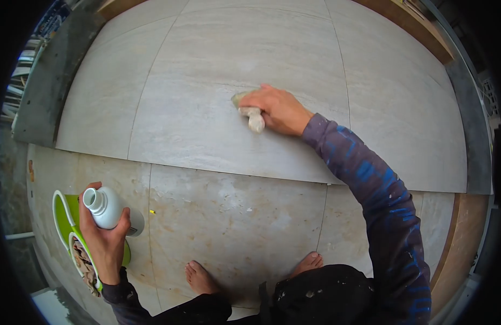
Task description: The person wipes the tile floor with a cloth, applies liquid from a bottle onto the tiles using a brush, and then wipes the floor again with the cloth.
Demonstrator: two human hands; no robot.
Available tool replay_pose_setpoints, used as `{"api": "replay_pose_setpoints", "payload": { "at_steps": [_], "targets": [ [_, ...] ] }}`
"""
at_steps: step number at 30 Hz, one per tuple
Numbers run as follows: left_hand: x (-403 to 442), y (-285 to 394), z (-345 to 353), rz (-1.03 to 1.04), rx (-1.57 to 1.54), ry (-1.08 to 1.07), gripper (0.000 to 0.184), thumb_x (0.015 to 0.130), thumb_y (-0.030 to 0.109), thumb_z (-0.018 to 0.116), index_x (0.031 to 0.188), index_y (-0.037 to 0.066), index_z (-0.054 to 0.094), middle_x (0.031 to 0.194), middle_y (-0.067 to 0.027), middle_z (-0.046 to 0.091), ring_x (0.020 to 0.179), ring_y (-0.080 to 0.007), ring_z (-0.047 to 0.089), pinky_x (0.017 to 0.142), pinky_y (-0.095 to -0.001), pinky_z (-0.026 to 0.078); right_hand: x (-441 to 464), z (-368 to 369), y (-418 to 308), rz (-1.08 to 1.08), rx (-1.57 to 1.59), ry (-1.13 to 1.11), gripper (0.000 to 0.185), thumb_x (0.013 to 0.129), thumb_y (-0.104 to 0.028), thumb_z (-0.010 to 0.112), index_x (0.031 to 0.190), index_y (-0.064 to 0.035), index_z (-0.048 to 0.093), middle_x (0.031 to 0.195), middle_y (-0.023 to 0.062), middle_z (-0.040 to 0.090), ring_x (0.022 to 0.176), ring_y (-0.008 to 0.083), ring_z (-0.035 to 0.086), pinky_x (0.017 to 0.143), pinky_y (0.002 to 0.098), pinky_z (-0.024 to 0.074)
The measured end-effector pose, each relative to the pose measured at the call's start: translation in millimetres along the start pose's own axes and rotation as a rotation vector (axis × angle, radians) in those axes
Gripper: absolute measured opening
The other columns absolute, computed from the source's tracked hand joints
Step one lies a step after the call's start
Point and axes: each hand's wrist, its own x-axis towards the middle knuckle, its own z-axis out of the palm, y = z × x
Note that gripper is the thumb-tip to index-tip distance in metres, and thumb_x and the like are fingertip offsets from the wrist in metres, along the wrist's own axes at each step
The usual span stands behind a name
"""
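Observation:
A white plastic bottle (114, 210), its mouth uncapped, is gripped in my left hand (107, 238) above the lower floor. My right hand (280, 110) is closed on a pale cloth (254, 120) and presses it against the large light grey tiles (228, 54). A greenish edge of something shows at the left of the fingers, too small to identify. Behind and below the bottle is a green bucket (71, 208) with a white rim, partly hidden by my left hand.
Stained lower tiles (234, 216) lie under my bare feet (200, 277). A brown rag (85, 265) hangs in the bucket's front compartment. Grey side walls (55, 86) and a wooden edge (418, 27) border the upper tiles. A small yellow piece (152, 212) lies near the bottle.

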Motion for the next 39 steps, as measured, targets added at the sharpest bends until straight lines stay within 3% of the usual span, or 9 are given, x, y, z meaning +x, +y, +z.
{"api": "replay_pose_setpoints", "payload": {
  "at_steps": [5,10,14,21,24,31,34,36,39],
  "targets": [
    [-24,-10,-7,-0.094,-0.056,0.059,0.063,0.08,0.004,0.078,0.138,0.005,0.054,0.116,-0.0083,0.061,0.101,-0.0195,0.063,0.091,-0.0346,0.054,-24,-7,26,0.226,-0.245,0.192,0.031,0.09,-0.002,0.064,0.118,-0.013,0.072,0.123,0.0094,0.075,0.116,0.0321,0.069,0.12,0.0575,0.0408],
    [-20,-30,-15,-0.048,-0.047,0.072,0.065,0.084,0.007,0.077,0.145,0.006,0.053,0.125,-0.0107,0.062,0.106,-0.0209,0.064,0.095,-0.0359,0.053,-27,29,-15,-0.163,-0.02,0.026,0.039,0.089,-0.006,0.068,0.125,-0.0209,0.073,0.132,0.0023,0.073,0.128,0.0217,0.066,0.127,0.0561,0.031],
    [-24,-29,-12,-0.055,-0.06,0.059,0.064,0.089,0.009,0.076,0.148,0.005,0.052,0.129,-0.0112,0.062,0.109,-0.0219,0.064,0.097,-0.0364,0.053,6,-27,55,0.396,-0.152,0.15,0.033,0.095,-0.008,0.062,0.125,-0.0173,0.072,0.132,0.0042,0.073,0.125,0.0257,0.066,0.123,0.0632,0.0293],
    [-19,-18,4,-0.037,-0.163,0.013,0.065,0.093,0.012,0.077,0.151,0.006,0.049,0.136,-0.0115,0.056,0.116,-0.0232,0.058,0.102,-0.0376,0.049,-53,15,-22,-0.199,-0.097,-0.009,0.045,0.09,-0.006,0.062,0.133,-0.0179,0.068,0.134,0.0037,0.07,0.132,0.0207,0.063,0.127,0.0636,0.0249],
    [-28,-42,-4,-0.067,-0.159,-0.03,0.064,0.096,0.018,0.077,0.152,0.006,0.049,0.138,-0.0131,0.057,0.118,-0.0245,0.058,0.104,-0.0387,0.047,-127,-75,95,0.409,-0.447,0.296,0.043,0.096,-0.008,0.059,0.137,-0.0174,0.067,0.134,0.008,0.072,0.123,0.0258,0.068,0.124,0.0625,0.0285],
    [-25,-41,20,-0.047,-0.133,-0.011,0.062,0.098,0.016,0.074,0.153,0.008,0.048,0.137,-0.0128,0.056,0.119,-0.0239,0.057,0.106,-0.0383,0.046,-191,-127,92,0.281,-0.279,0.065,0.032,0.105,-0.026,0.063,0.136,-0.0189,0.069,0.129,0.0052,0.074,0.119,0.0287,0.068,0.126,0.0546,0.0294],
    [-31,-33,34,-0.081,-0.251,0.105,0.066,0.094,0.014,0.078,0.152,0.005,0.047,0.138,-0.0121,0.055,0.118,-0.0238,0.056,0.104,-0.0383,0.048,-194,-179,217,0.977,-0.313,0.526,0.025,0.105,-0.027,0.062,0.121,-0.0104,0.072,0.103,0.0166,0.079,0.097,0.0347,0.075,0.116,0.0592,0.0378],
    [-34,-15,34,-0.131,-0.248,0.117,0.067,0.095,0.017,0.078,0.152,0.004,0.046,0.14,-0.0132,0.054,0.122,-0.0251,0.055,0.107,-0.0396,0.046,-155,-158,211,0.968,-0.183,0.577,0.026,0.104,-0.024,0.062,0.124,-0.0117,0.073,0.111,0.0137,0.079,0.107,0.0323,0.074,0.117,0.0554,0.0388],
    [-36,-28,31,-0.07,-0.226,0.131,0.069,0.094,0.018,0.079,0.153,0.004,0.045,0.143,-0.0134,0.053,0.125,-0.0256,0.055,0.109,-0.0399,0.046,-86,-114,170,0.041,-0.359,0.232,0.027,0.104,-0.022,0.061,0.127,-0.0141,0.074,0.127,0.0091,0.075,0.117,0.0324,0.069,0.113,0.0454,0.0434]
  ]
}}
